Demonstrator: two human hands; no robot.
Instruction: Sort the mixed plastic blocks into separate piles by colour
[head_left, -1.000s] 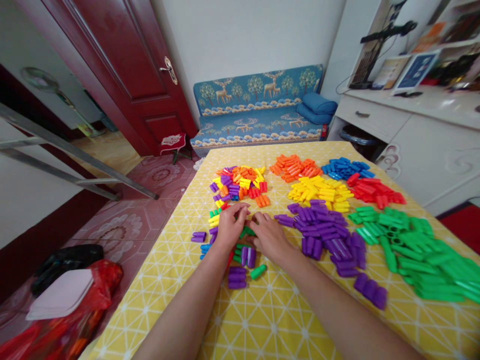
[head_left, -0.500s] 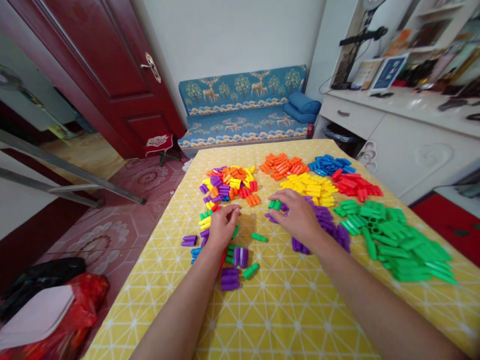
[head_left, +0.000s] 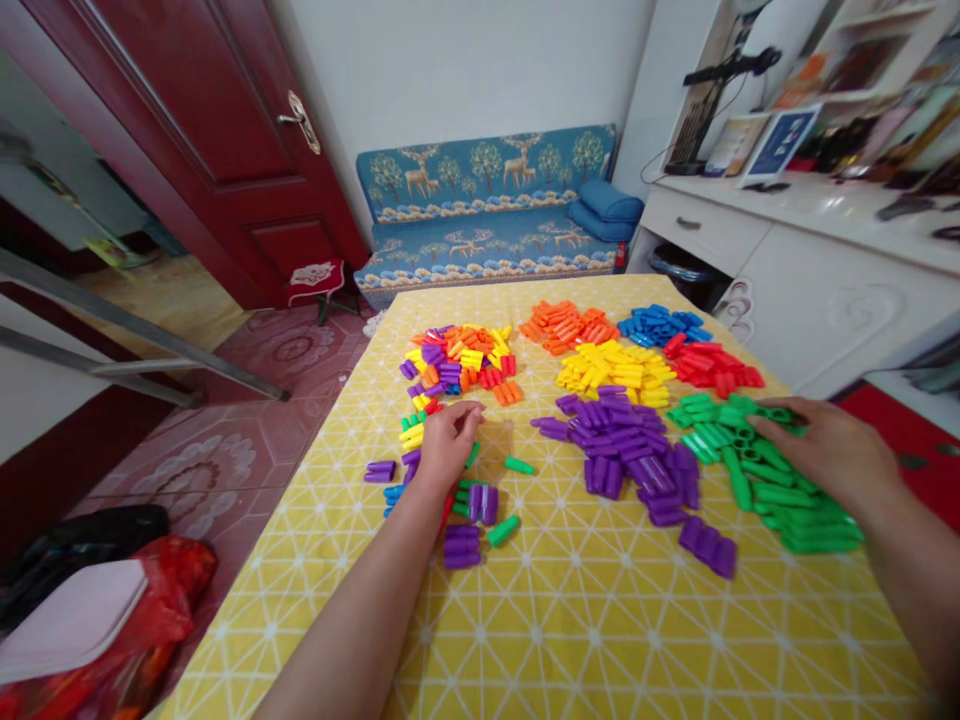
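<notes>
My left hand (head_left: 448,440) is near the middle of the table with its fingers curled and thumb and fingertips together. Whatever they may hold is hidden. Around it lie loose bullet-shaped plastic building pieces: a green piece (head_left: 519,466), a purple piece (head_left: 462,547) and several others. Over the green pile (head_left: 757,470), my right hand (head_left: 825,445) pinches a green piece (head_left: 777,413) between thumb and fingers. A purple pile (head_left: 622,440) lies between the hands. Just beyond my left hand is a mixed-colour pile (head_left: 465,360).
Yellow (head_left: 615,370), orange (head_left: 568,326), blue (head_left: 661,326) and red piles (head_left: 712,367) sit farther back on the yellow patterned tablecloth (head_left: 540,640). Behind the table is a blue sofa (head_left: 480,240). A white cabinet (head_left: 832,290) stands at the right.
My right hand has moved right, from the purple pile to the green pile, with a green piece. A purple piece now lies at the purple pile's near edge. My left hand has barely moved.
</notes>
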